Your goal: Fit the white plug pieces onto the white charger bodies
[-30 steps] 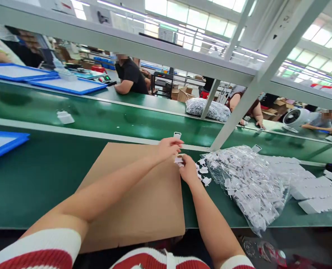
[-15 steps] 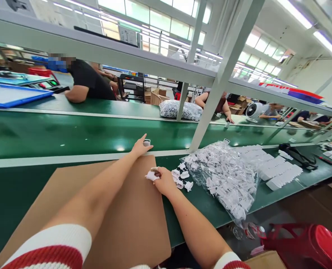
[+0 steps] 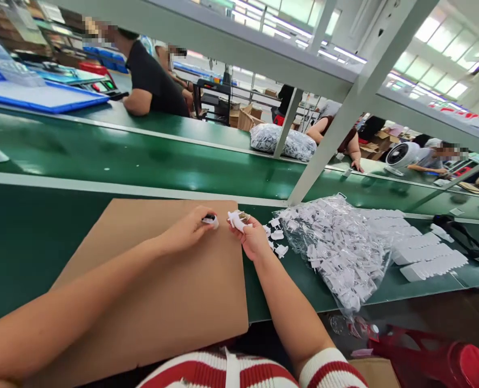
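Observation:
Over the cardboard sheet (image 3: 154, 302), my left hand (image 3: 189, 226) grips a small white plastic housing (image 3: 212, 220), its dark open end facing up. Close by on the right, my right hand (image 3: 256, 240) is closed on a white plastic plug piece (image 3: 236, 221); what looks like metal shows beside its fingertips. A small gap separates the two parts. Several loose white plug pieces (image 3: 278, 235) lie just right of my right hand, beside a clear plastic bag (image 3: 340, 248) full of similar pieces.
Rows of white housings (image 3: 429, 253) stand beyond the bag, near a black strap-like item (image 3: 466, 240). A green conveyor belt (image 3: 162, 161) runs behind the cardboard. A slanted metal post (image 3: 324, 145) rises behind the bag. Co-workers sit across the belt. A red stool (image 3: 458, 361) is below right.
My left hand has drawn back from the belt's edge to above the cardboard, bringing the white housing. My right hand has risen slightly with its plug piece. The camera view has tilted and shifted.

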The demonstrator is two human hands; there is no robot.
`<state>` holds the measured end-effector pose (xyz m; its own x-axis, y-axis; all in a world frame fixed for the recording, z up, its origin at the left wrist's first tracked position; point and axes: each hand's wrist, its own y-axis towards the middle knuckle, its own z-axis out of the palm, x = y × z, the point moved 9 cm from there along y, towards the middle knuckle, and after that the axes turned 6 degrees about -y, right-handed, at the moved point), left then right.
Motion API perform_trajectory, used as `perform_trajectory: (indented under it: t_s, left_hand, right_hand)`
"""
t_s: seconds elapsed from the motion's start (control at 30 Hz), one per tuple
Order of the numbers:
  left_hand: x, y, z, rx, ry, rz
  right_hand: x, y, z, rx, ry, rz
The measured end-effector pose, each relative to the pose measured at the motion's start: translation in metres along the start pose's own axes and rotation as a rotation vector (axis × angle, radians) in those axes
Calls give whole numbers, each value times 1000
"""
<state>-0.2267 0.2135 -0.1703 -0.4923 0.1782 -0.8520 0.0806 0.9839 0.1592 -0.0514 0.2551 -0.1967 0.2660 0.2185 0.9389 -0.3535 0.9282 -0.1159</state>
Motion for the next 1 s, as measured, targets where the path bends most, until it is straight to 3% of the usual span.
perform_trajectory:
  t_s: [0.1, 0.13, 0.2, 0.3, 0.37, 0.47, 0.53, 0.7, 0.87, 1.0]
  left_hand:
    - [-18, -47, 34, 324, 36, 64]
    - [-21, -56, 42, 370, 33, 80]
    - [-22, -63, 47, 286, 28, 101]
    - [-10, -60, 36, -59, 84, 74]
    - [-1, -59, 32, -182, 90, 35]
    - [3, -54, 41, -40, -69, 72]
    - [4, -53, 41, 35, -213, 92]
    - [13, -48, 28, -29, -260, 14]
    - [5, -45, 32, 35, -314, 49]
    - [2, -45, 30, 32, -292, 57]
  right_hand:
    - [-2, -1, 0, -8, -59, 16]
    - [-2, -2, 0, -18, -90, 16]
    - [-1, -3, -1, -37, -147, 9]
    - [10, -8, 3, -44, -299, -68]
    - [17, -12, 7, -29, -435, -116]
    - [25, -21, 15, 10, -618, -180]
    - [36, -29, 22, 40, -775, -316]
    - [45, -50, 46, 148, -1185, -619]
    - [38, -62, 62, 193, -1416, -768]
    - [29, -64, 68, 237, -1477, -791]
